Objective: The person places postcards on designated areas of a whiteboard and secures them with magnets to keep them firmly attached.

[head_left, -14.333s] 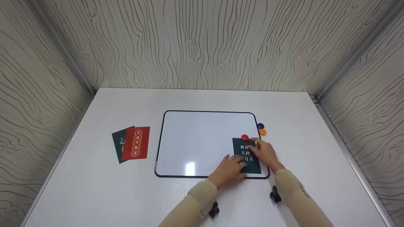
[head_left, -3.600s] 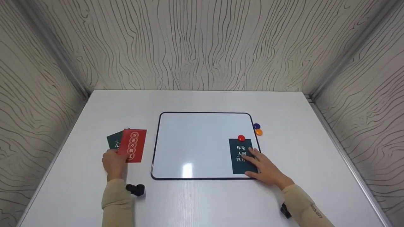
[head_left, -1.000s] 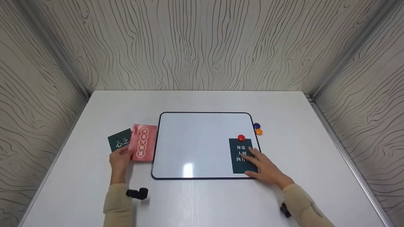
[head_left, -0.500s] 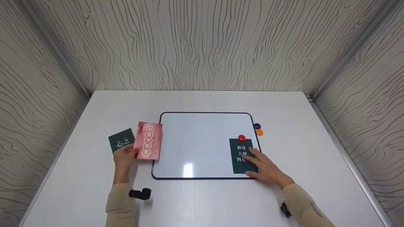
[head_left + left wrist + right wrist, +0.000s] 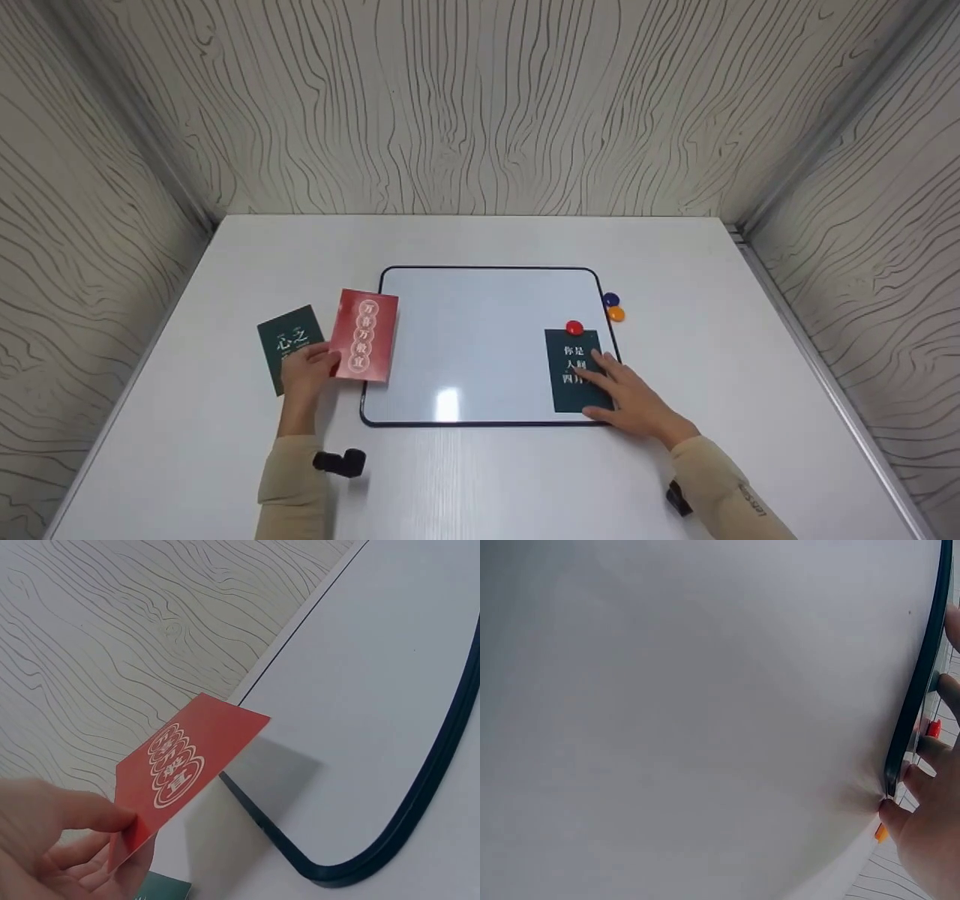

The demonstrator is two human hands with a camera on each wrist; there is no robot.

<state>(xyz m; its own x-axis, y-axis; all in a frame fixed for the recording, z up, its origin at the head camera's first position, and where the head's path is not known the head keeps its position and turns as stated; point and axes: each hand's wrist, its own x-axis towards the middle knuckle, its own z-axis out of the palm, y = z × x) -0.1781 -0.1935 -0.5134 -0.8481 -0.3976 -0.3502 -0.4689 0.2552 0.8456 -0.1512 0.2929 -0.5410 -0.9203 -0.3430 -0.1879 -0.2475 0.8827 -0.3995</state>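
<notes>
Red card (image 5: 365, 335) moves right, above whiteboard (image 5: 465, 322) edge; left hand (image 5: 307, 367) pinches near corner, right hand (image 5: 632, 399) spread over green card (image 5: 564, 391). One-corner pinch could cause twisting.

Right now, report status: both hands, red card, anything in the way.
Left hand pinching red card, raised over left edge of whiteboard. Right hand spread on green card under red magnet. Nothing seen blocking between the two cards.

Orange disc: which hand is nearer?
Right. In the head view, the right hand is below the orange disc; the left hand is across the whiteboard, holding the red card.
</notes>
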